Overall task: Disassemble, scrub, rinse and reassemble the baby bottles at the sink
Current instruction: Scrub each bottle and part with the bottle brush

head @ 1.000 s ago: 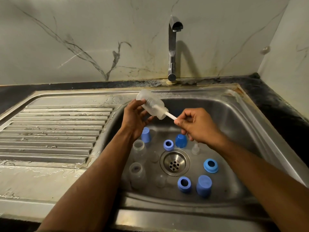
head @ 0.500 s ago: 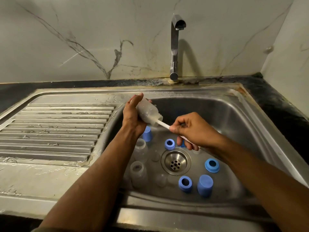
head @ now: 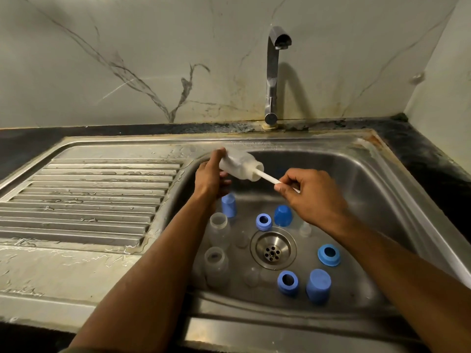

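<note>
My left hand (head: pixel 210 175) grips a cloudy baby bottle (head: pixel 240 164) over the sink basin, tilted with its mouth toward the right. A white brush handle (head: pixel 267 177) sticks out of that mouth, and my right hand (head: pixel 312 196) pinches its outer end. The brush head is hidden inside the bottle. Two clear open bottles (head: pixel 218 226) (head: pixel 215 263) stand on the basin floor at the left. Blue caps (head: pixel 229 205) (head: pixel 283 215) (head: pixel 318 285) and blue rings (head: pixel 263 221) (head: pixel 328 254) (head: pixel 288 282) lie around the drain (head: pixel 273 250). Clear teats (head: pixel 305 228) rest near the drain.
The steel sink (head: pixel 377 189) has a ribbed drainboard (head: pixel 84 200) on the left, wet in places. A chrome tap (head: pixel 272 72) rises behind the basin with no water running. A dark counter (head: pixel 438 169) borders the sink on the right and back, under marble walls.
My right hand has drawn the brush handle outward to the right, so more white handle shows. My left hand holds the bottle a little higher and flatter.
</note>
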